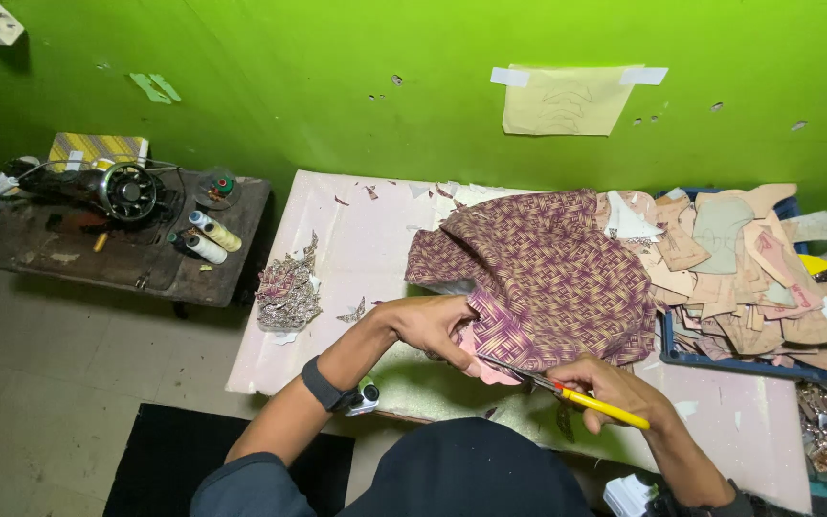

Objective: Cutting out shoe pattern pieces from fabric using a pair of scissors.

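Observation:
A purple woven-pattern cloth (pixel 552 263) lies bunched on the pale table (pixel 346 258). My left hand (pixel 433 324) grips the cloth's near edge together with a pink paper pattern piece (pixel 482 356). My right hand (pixel 610 385) holds yellow-handled scissors (pixel 567 393), their blades pointing left at the edge of the cloth and pattern piece, just below my left hand. A dark watch sits on my left wrist.
A blue tray (pixel 720 362) piled with tan paper pattern pieces (pixel 748 278) stands at the table's right. Cloth scraps (pixel 287 292) lie at the left edge. A dark side table (pixel 98 258) carries a sewing machine (pixel 98 187) and thread cones (pixel 208 237). A paper sheet (pixel 562 101) is taped to the green wall.

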